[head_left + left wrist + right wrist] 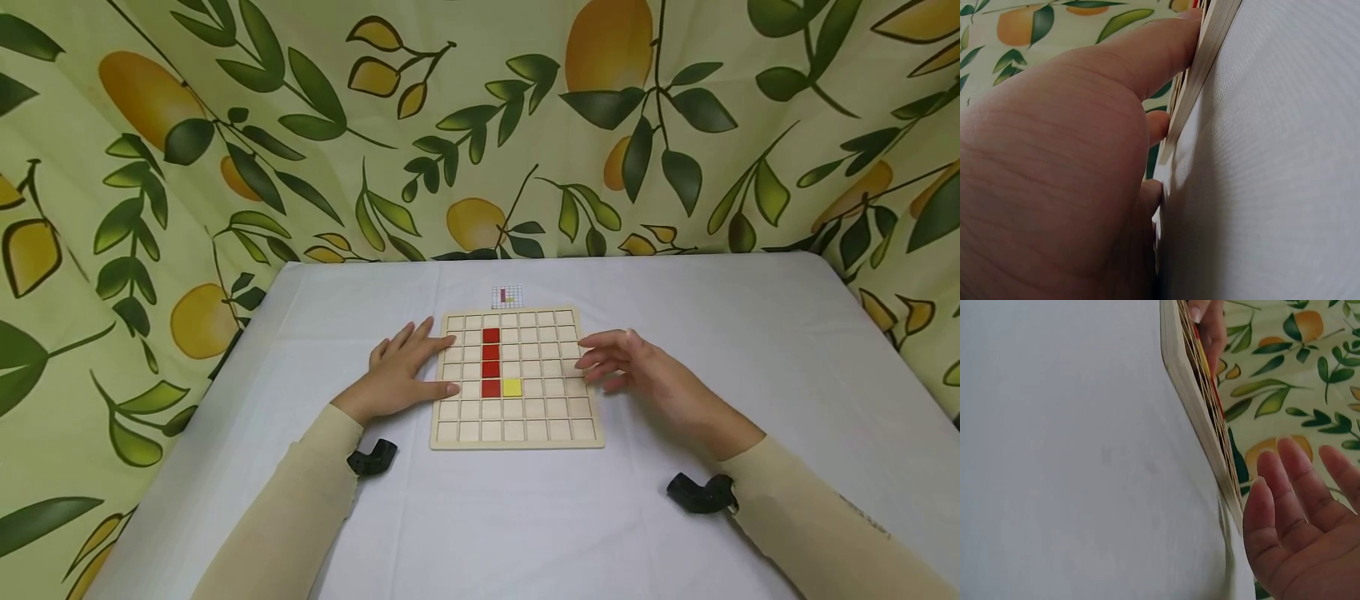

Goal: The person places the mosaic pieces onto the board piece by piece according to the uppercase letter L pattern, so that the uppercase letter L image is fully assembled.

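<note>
A pale wooden grid board lies flat on the white cloth. Several red tiles form a column in its left part, and one yellow tile sits right of the lowest red one. My left hand is spread at the board's left side, with thumb and index finger resting on its border; the left wrist view shows this hand against the board's edge. Close to the right border, my right hand hovers with loosely bent fingers. Nothing is in that hand in the right wrist view.
Just behind the board lies a small printed grid card with red and yellow marks. White cloth covers the table. A curtain with fruit and leaf print hangs along the back and left side.
</note>
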`<state>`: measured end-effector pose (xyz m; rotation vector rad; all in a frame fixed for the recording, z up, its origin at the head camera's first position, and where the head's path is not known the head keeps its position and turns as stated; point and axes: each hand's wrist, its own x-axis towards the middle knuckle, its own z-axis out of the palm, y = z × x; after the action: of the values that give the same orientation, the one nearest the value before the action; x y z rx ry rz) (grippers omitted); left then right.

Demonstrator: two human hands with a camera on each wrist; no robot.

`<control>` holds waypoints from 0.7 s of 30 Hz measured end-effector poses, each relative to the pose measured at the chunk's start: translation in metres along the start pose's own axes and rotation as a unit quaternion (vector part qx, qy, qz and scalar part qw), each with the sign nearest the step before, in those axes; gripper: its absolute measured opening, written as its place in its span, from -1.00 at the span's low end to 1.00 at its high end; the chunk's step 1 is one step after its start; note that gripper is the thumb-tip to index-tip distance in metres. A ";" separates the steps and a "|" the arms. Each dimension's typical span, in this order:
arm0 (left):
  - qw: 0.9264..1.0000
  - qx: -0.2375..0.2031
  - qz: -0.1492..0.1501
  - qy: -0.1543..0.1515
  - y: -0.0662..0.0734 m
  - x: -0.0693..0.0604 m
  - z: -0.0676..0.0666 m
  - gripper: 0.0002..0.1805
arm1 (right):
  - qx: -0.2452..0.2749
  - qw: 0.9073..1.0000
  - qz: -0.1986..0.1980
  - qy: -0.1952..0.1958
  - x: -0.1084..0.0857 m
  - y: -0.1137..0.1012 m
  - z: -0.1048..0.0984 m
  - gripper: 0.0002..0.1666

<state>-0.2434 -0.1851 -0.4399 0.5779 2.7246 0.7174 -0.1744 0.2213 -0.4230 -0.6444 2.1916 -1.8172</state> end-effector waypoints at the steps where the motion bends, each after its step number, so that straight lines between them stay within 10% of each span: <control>1: 1.000 0.000 0.001 0.001 0.000 0.000 0.000 0.04 | -0.002 1.000 0.001 0.004 -0.002 0.001 -0.003 -0.21; 21: 1.000 0.004 -0.004 0.001 0.000 -0.001 0.000 0.04 | -0.094 0.994 0.005 0.058 -0.049 0.022 -0.070 -0.37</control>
<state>-0.2428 -0.1853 -0.4397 0.5673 2.7311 0.7061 -0.1662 0.3083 -0.4349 -0.5759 2.4585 -1.6973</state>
